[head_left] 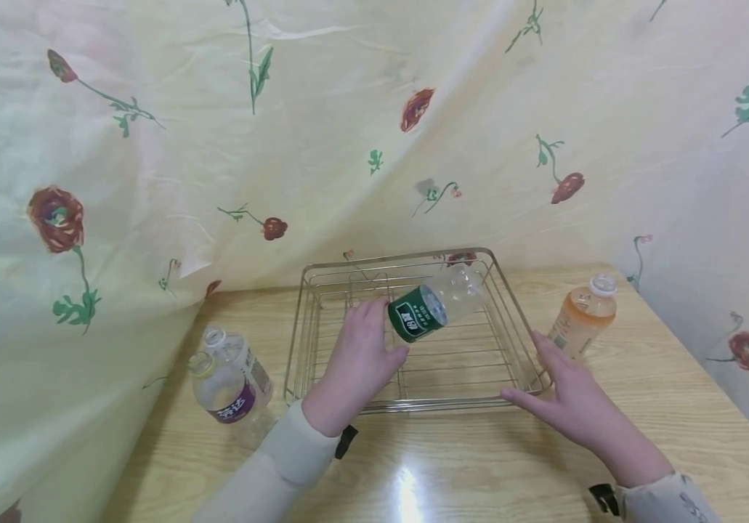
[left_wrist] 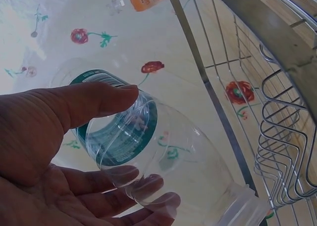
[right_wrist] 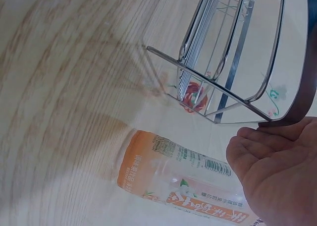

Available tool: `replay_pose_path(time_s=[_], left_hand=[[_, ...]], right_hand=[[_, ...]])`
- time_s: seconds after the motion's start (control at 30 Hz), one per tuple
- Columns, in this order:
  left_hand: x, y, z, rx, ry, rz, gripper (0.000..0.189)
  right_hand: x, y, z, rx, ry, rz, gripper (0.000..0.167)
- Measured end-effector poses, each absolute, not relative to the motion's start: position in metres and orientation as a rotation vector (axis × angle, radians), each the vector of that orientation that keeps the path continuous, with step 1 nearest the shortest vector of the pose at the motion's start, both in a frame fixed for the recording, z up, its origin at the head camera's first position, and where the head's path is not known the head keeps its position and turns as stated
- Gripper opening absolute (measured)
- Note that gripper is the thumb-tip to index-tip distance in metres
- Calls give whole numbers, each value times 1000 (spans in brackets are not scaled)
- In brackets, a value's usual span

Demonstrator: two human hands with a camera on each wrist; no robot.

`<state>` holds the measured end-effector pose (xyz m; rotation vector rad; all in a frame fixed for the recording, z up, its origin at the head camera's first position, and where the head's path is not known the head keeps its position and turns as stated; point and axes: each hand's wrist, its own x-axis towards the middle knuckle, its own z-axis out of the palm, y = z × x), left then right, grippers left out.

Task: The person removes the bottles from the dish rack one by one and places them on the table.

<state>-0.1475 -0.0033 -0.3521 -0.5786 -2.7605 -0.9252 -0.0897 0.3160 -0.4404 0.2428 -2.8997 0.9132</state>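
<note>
My left hand [head_left: 362,356] grips a clear plastic bottle [head_left: 459,294] with a green label, tilted above the wire rack [head_left: 407,403]. In the left wrist view the thumb lies across the bottle [left_wrist: 190,156] at its label and the other fingers lie behind it. Its neck points away from the palm. At the rack's front right corner, my right hand [head_left: 573,399] has thumb and fingers spread apart. The right wrist view shows the fingertips right at the rack's rim [right_wrist: 303,104]. Beside that hand stands a bottle with orange label and contents [head_left: 585,316].
Left of the rack, a clear bottle with a purple label [head_left: 233,403] stands in front of another clear bottle [head_left: 253,367]. Wooden tabletop [head_left: 466,465] lies under everything. A flowered cloth [head_left: 348,145] hangs behind and along the sides.
</note>
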Motion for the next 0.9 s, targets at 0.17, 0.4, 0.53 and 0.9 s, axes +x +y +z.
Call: replay_pose_path(time_s=[0.17,0.4,0.53,0.9], left_hand=[[-147,-4,-354,-577,-2755,-909,74],[-145,-3,-353,-579,-2776,-894,74],[-144,-4,-355,-596,-2764,-873,72],[-144,-3,-357,-623,-2741,-857,67]], right_hand=[[-88,316,-440,236,-2902,919,113],[-88,315,-439,249,-2877,905,113],[-88,314,-438,256,-2865,905,112],[-87,313,-438,284,-2799,928,110]])
